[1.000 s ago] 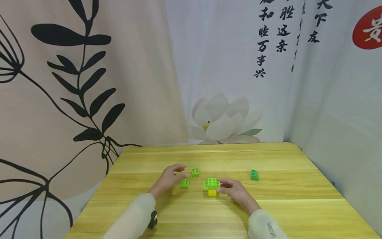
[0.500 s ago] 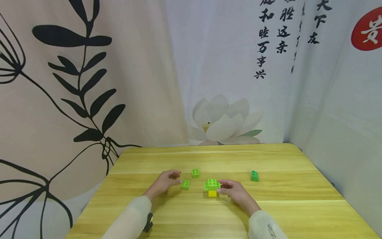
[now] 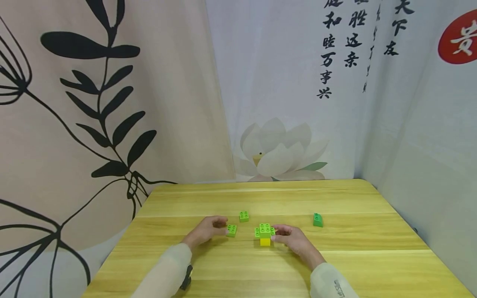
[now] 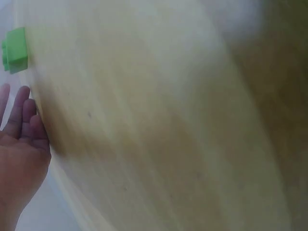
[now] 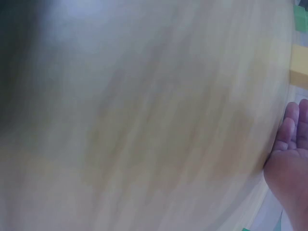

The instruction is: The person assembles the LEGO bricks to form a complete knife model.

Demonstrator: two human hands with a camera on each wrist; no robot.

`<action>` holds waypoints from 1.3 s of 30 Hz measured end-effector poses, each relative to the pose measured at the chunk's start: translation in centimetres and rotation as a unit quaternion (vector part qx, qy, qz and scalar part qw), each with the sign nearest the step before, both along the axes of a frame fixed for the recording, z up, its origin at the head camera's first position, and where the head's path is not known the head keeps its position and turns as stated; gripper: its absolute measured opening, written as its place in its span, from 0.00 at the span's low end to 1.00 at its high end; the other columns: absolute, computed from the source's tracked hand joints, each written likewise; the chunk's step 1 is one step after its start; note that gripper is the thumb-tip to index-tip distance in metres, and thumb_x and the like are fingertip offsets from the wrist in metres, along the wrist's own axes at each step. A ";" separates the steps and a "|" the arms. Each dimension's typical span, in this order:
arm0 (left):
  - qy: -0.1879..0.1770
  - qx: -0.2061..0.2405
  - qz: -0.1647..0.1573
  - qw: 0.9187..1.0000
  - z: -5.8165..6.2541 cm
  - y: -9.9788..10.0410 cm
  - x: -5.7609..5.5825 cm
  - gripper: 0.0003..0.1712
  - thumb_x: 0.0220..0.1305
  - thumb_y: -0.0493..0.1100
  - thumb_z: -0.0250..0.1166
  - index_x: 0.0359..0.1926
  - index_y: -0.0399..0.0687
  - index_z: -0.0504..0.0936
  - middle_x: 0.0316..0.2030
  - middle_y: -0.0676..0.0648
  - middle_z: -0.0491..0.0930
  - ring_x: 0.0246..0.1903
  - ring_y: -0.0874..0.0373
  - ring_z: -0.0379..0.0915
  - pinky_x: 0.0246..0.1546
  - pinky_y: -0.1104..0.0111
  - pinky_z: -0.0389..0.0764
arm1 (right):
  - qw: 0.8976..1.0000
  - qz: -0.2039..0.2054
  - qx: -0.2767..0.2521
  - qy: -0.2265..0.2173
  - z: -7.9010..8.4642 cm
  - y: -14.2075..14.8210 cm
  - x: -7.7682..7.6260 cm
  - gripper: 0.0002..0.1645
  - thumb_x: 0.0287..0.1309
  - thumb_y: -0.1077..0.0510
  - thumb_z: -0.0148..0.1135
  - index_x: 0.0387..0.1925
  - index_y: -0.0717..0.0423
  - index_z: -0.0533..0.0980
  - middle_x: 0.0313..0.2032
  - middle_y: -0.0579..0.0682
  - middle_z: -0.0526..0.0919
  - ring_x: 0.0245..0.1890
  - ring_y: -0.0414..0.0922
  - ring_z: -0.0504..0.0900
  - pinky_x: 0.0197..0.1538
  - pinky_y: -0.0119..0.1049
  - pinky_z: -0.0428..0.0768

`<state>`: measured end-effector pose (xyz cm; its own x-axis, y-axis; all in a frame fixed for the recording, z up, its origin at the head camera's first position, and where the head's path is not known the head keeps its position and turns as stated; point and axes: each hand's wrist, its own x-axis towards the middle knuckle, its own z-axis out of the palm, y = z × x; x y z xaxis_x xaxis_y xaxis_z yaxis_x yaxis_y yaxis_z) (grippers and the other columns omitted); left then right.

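A small stack of toy building bricks (image 3: 265, 231), light green over a yellow brick (image 3: 265, 242), stands on the wooden table. My right hand (image 3: 294, 240) pinches the green side of this stack between thumb and fingertips; in the right wrist view the contact is out of frame. A loose light green brick (image 3: 232, 230) lies left of the stack. At its left side is my left hand (image 3: 206, 229), fingers loosely bent and the thumb tip at the brick's edge. In the left wrist view the green brick (image 4: 17, 50) sits just beyond the fingers.
Another light green brick (image 3: 244, 216) lies farther back. A darker green sloped brick (image 3: 318, 219) is off to the right. The table (image 3: 372, 273) ends at a printed curtain (image 3: 186, 103) behind. A dark object (image 3: 186, 278) shows beside the left sleeve.
My left hand first drew back to the left and down from between the loose bricks, then moved slightly right to the nearer one. My right hand has stayed at the stack.
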<state>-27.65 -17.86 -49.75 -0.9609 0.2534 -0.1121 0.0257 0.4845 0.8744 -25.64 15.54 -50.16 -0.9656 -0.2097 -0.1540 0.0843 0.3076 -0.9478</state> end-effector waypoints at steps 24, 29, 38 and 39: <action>0.013 -0.024 -0.009 1.000 -0.4 0.5 -0.2 0.30 0.57 0.45 0.75 0.59 0.41 0.78 0.59 0.43 0.74 0.61 0.40 0.66 0.64 0.45 0.63 | 1.000 -0.009 -0.001 0.003 0.2 0.1 0.2 0.29 0.56 0.56 0.73 0.59 0.58 0.78 0.49 0.52 0.81 0.49 0.49 0.76 0.52 0.47 0.77; 0.018 -0.036 -0.005 0.999 -0.4 0.7 -0.2 0.28 0.58 0.45 0.75 0.58 0.42 0.79 0.59 0.43 0.74 0.62 0.40 0.66 0.64 0.45 0.64 | 1.000 -0.007 0.004 0.006 0.1 0.1 0.1 0.29 0.56 0.56 0.73 0.59 0.58 0.78 0.49 0.52 0.81 0.49 0.49 0.77 0.52 0.46 0.77; 0.028 -0.048 0.002 0.998 -0.6 0.8 -0.2 0.26 0.58 0.45 0.75 0.57 0.44 0.80 0.57 0.44 0.74 0.58 0.43 0.68 0.61 0.46 0.66 | 1.000 -0.003 0.000 0.010 0.2 0.1 0.2 0.29 0.56 0.56 0.73 0.59 0.58 0.78 0.49 0.52 0.81 0.50 0.49 0.76 0.52 0.48 0.77; 0.028 -0.048 0.004 0.998 -0.6 0.8 -0.1 0.26 0.58 0.45 0.75 0.57 0.44 0.81 0.57 0.44 0.74 0.57 0.44 0.68 0.61 0.47 0.67 | 1.000 -0.002 -0.002 0.010 0.2 0.1 0.2 0.29 0.56 0.56 0.73 0.59 0.59 0.78 0.49 0.52 0.81 0.50 0.49 0.76 0.52 0.48 0.77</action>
